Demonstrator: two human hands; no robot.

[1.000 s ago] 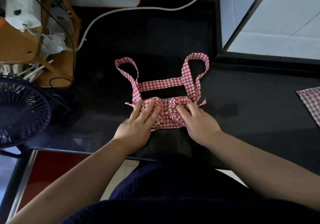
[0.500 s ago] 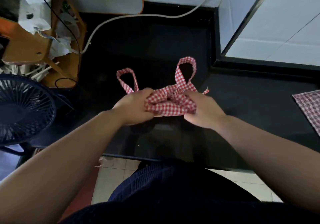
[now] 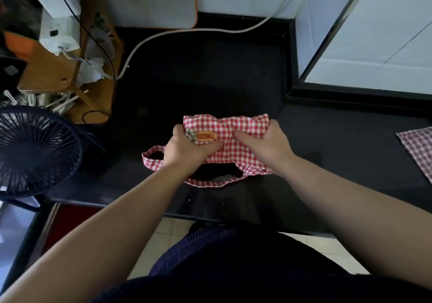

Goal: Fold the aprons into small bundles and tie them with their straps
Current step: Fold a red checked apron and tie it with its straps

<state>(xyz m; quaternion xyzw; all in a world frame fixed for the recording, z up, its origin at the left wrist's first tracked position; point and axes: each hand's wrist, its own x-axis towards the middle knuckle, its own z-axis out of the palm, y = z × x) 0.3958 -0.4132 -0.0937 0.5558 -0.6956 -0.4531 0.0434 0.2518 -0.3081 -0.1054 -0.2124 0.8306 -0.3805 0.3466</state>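
A red-and-white checked apron (image 3: 236, 127), folded into a small bundle, lies on the black counter (image 3: 210, 80) in the middle of the head view. An orange label on it faces up. My left hand (image 3: 187, 149) grips the bundle's left end, fingers curled round the cloth. My right hand (image 3: 264, 144) grips its right end. The straps (image 3: 205, 182) trail in loops toward me, below and beside my hands.
A second checked cloth (image 3: 418, 148) lies at the right edge of the counter. A dark blue fan (image 3: 32, 150) stands at the left. Behind the fan is a wooden stand (image 3: 58, 68) with cables. A white cable (image 3: 187, 31) runs along the back.
The bundle has been turned over: its label now faces up and the straps, which pointed away from me, now trail toward me. Both hands went from pressing flat to gripping its ends.
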